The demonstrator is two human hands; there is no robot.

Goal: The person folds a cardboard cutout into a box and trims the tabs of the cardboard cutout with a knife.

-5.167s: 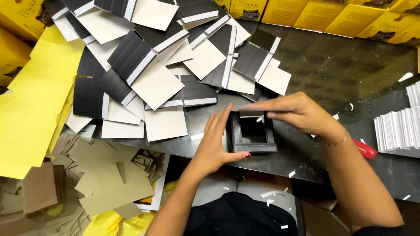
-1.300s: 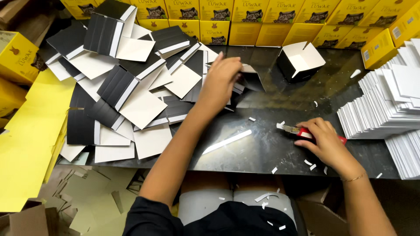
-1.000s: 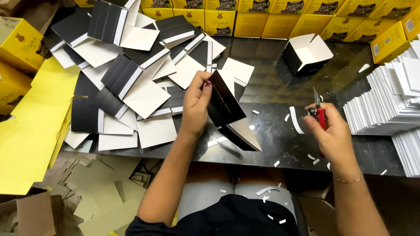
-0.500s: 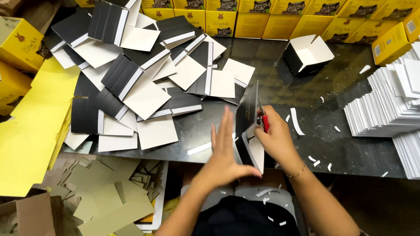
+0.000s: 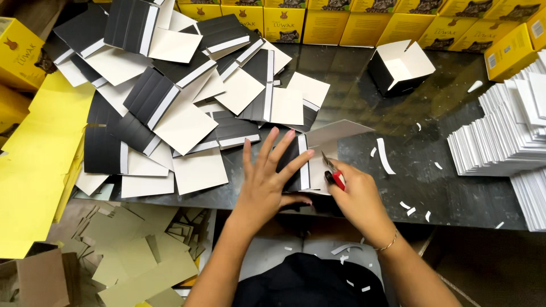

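The left hand (image 5: 266,183) lies flat, fingers spread, on a black-and-white folded card blank (image 5: 310,162) at the near edge of the dark worktable (image 5: 455,193); spread fingers load the panel over a wide area, which appears intended to stop it sliding or springing open. The right hand (image 5: 357,196) is closed around a red-handled cutter (image 5: 333,173), pinched between thumb and fingers, blade end resting at the white strip of the blank just beside the left fingertips. One white flap of the blank stands raised to the right, away from the table. Working at the near edge keeps both wrists off the surface. Open room: bare tabletop lies to the right of the blank, scattered only with small white paper offcuts (image 5: 384,154). To the left, a loose heap of further blanks (image 5: 182,102) reaches close to the left hand. A stack of white cards (image 5: 500,136) bounds the far right; an assembled black box (image 5: 398,68) and a row of yellow cartons (image 5: 341,20) stand well apart at the back
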